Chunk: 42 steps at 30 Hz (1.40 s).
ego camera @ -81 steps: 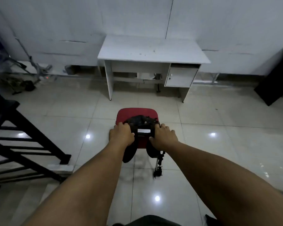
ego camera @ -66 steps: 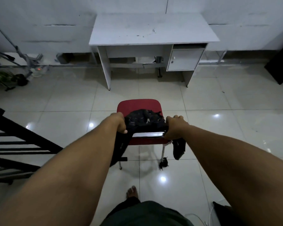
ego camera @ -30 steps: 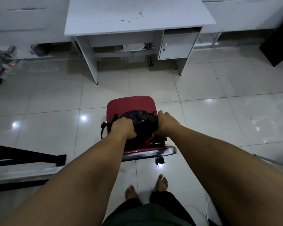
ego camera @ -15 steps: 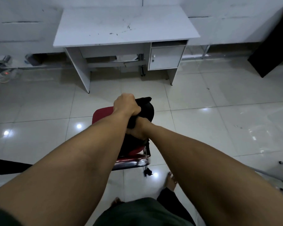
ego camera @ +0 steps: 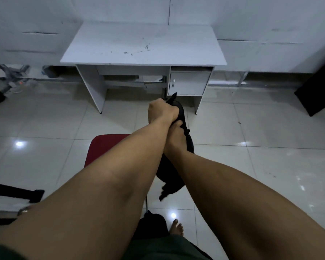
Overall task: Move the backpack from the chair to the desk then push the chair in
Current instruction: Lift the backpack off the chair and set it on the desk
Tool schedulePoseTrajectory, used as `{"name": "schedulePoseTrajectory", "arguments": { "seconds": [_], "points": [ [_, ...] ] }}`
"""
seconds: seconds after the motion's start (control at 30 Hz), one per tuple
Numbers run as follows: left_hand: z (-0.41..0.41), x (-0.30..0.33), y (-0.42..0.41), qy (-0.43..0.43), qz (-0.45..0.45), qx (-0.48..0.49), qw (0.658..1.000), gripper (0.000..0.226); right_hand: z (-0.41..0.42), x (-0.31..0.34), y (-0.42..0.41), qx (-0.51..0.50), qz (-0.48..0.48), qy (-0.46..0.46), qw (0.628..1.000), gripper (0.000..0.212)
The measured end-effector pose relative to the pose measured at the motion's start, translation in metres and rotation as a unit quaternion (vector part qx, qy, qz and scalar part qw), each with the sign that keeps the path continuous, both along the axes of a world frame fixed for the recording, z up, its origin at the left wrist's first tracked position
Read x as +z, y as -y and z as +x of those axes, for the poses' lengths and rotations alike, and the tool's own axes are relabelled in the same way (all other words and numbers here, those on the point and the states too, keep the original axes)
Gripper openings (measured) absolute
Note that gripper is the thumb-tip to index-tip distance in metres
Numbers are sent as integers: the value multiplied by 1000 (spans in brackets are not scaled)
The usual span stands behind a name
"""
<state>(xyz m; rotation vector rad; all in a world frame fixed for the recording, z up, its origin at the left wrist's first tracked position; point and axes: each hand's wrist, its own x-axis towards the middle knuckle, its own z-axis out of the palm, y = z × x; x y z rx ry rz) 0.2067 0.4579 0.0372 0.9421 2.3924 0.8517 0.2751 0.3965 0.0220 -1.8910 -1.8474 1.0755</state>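
A black backpack [ego camera: 170, 180] hangs in the air in front of me, clear of the chair. My left hand [ego camera: 160, 111] is clenched around its top. My right hand [ego camera: 174, 136] grips it just below, partly hidden under my left forearm. The red chair seat [ego camera: 103, 147] shows below and to the left, mostly covered by my arms. The white desk [ego camera: 143, 44] stands against the far wall, its top bare apart from dark scuff marks, well beyond the backpack.
The desk has a small cupboard [ego camera: 188, 82] on its right side and an open knee space on the left. A black frame [ego camera: 17, 192] lies on the floor at left, a dark panel [ego camera: 319, 85] leans at right. Glossy floor tiles lie between chair and desk.
The backpack has come up off the red seat and moved forward toward the desk, both hands still on it. The chair now lies lower and further left in view.
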Motion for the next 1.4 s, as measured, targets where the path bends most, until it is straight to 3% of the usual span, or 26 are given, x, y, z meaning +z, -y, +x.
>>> {"name": "schedulePoseTrajectory", "arguments": {
  "seconds": [0.27,0.4,0.47,0.63,0.77,0.87,0.93,0.97,1.1,1.23,1.4],
  "points": [
    [38,21,-97,73,18,-29,997,10,55,10,-106,-17,97,57,993,25],
    [30,21,-149,62,56,-108,991,33,72,18,-176,2,155,70,985,21],
    [8,16,-165,57,71,-152,984,49,76,21,-212,5,178,82,981,23],
    [-60,0,-190,-11,130,-191,973,29,63,29,-266,64,209,85,972,34],
    [-84,-3,-219,94,136,-164,972,52,54,47,-314,75,228,67,968,39],
    [-106,-9,-239,-8,73,-207,975,64,56,62,-352,76,235,46,968,46],
    [-111,-6,-267,-32,24,-268,963,75,56,72,-378,84,238,28,967,47],
    [-109,0,-284,-26,13,-279,960,71,55,77,-389,92,241,24,966,47],
    [-103,26,-348,-75,57,-262,960,15,59,96,-444,94,264,25,960,43],
    [-99,51,-405,-87,149,-222,960,17,63,121,-521,86,289,19,953,36],
    [-102,93,-483,-166,208,-158,951,22,41,163,-609,92,319,7,943,35]
  ]
}}
